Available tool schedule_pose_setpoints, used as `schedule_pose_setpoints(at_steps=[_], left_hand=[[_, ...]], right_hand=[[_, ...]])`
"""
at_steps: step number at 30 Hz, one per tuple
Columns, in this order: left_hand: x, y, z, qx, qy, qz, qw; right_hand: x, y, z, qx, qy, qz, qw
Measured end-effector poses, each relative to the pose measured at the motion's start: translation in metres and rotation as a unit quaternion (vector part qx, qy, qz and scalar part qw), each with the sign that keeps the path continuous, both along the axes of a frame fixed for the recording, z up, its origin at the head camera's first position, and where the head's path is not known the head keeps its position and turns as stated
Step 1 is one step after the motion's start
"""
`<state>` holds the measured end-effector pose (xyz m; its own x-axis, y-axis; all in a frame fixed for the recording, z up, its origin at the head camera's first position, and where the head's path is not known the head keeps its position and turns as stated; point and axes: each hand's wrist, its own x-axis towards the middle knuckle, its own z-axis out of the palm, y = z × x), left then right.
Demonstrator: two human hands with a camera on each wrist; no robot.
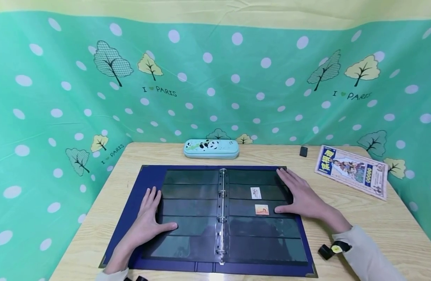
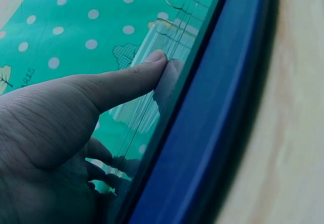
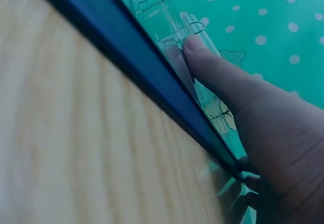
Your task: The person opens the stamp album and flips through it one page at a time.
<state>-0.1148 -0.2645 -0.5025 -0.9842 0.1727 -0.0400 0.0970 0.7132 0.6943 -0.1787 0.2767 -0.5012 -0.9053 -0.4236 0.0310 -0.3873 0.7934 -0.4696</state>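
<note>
A blue ring-binder stamp album point(image 1: 208, 267) lies spread flat on the table, with black pocket pages on both sides of its metal rings point(image 1: 221, 219). Two stamps sit in the right page: a whitish one point(image 1: 255, 192) and, below it, an orange one point(image 1: 261, 210). My left hand point(image 1: 146, 220) rests on the left page's outer side, fingers and thumb extended. On the right page's outer edge lies my right hand point(image 1: 303, 197), its thumb close to the orange stamp and its fingers toward the top corner. Both wrist views show the thumbs against the glossy page.
Behind the album stands a light-blue panda pencil case point(image 1: 211, 149). A small black block point(image 1: 303, 151) is at the back right, left of a printed booklet point(image 1: 352, 171). A green dotted cloth point(image 1: 215, 86) hangs around the wooden table point(image 1: 96, 218).
</note>
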Motion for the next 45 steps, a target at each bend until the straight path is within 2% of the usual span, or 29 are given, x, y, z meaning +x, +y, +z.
schedule_pose_setpoints(at_steps=[12,19,24,29,39,45], left_hand=[[-0.001,0.0,0.002,-0.02,-0.025,0.004,0.9995],[-0.001,-0.003,-0.005,-0.006,0.011,-0.001,0.9999],[0.0,-0.002,-0.005,0.006,0.016,-0.002,0.9999],[0.0,0.0,0.0,0.003,0.002,-0.001,1.0],[-0.001,-0.003,-0.009,0.001,0.016,-0.004,0.9999],[-0.003,-0.005,-0.013,-0.005,0.011,0.0,0.9999]], right_hand=[[0.005,-0.003,0.004,-0.016,-0.005,-0.005,0.9998],[0.006,-0.005,0.004,-0.026,0.03,-0.015,0.9991],[0.009,-0.008,0.002,-0.066,0.012,-0.022,0.9975],[0.011,-0.011,0.001,-0.113,-0.014,-0.028,0.9931],[0.024,-0.007,0.003,-0.16,-0.003,-0.081,0.9837],[0.039,0.002,-0.001,-0.203,0.017,-0.072,0.9764]])
